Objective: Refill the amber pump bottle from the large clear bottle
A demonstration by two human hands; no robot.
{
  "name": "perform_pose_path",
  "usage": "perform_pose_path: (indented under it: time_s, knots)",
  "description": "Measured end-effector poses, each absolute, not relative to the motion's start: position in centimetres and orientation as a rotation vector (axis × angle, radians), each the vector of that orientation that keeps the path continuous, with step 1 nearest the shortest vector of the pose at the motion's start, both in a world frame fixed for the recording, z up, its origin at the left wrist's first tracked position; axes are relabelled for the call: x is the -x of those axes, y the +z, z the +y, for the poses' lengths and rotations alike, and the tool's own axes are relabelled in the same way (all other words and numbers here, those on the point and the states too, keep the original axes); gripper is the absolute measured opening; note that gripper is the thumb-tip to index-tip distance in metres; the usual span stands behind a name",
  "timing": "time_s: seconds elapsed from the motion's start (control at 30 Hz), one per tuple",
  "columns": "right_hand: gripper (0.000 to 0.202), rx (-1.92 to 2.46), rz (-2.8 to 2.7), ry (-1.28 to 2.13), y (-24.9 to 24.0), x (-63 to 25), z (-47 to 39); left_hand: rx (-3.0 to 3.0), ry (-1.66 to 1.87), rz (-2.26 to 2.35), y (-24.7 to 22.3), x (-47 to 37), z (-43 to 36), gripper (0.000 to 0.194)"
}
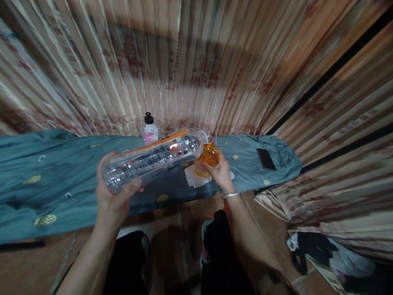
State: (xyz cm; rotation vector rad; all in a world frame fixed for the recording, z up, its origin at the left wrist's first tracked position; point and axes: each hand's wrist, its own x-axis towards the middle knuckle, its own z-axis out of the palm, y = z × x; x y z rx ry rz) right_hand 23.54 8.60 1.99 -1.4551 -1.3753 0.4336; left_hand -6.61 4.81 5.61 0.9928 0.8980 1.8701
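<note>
My left hand (112, 196) is wrapped round the base of a large clear plastic bottle (147, 162) with an orange label. The bottle is tilted to the right, its uncapped neck at the mouth of a smaller orange bottle (206, 157). Whether the two rims touch, I cannot tell. Around the side of the orange bottle my right hand (220, 170) is closed, with a silver bangle at the wrist. Under that bottle lies a white scallop-edged cloth or napkin (194, 178). Any liquid passing between the bottles is not discernible.
A small clear bottle with a black cap (150, 129) stands behind the large bottle. Towards the right end of the teal-covered board (76, 164) lies a black phone (266, 159). Pleated curtains (196, 69) hang close behind. Fabric and bags (331, 258) are on the floor at right.
</note>
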Motion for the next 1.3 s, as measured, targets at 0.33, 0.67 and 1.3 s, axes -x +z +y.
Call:
perform_pose_path:
  time_s: [0.33, 0.67, 1.3]
  knots:
    - [0.066, 1.454, -1.38, 0.416, 1.71, -23.59, 8.7, -1.054, 1.875, 0.908, 5.15, 6.86, 4.8, 0.088]
    - [0.069, 1.466, -1.371, 0.433, 1.9, -23.66, 8.75, -1.063, 1.87, 0.914, 5.32, 6.85, 4.67, 0.089]
    - [0.067, 1.439, -1.392, 0.415, 1.65, -23.74, 8.82, -0.941, 1.878, 0.861, 5.63, 6.71, 4.76, 0.091]
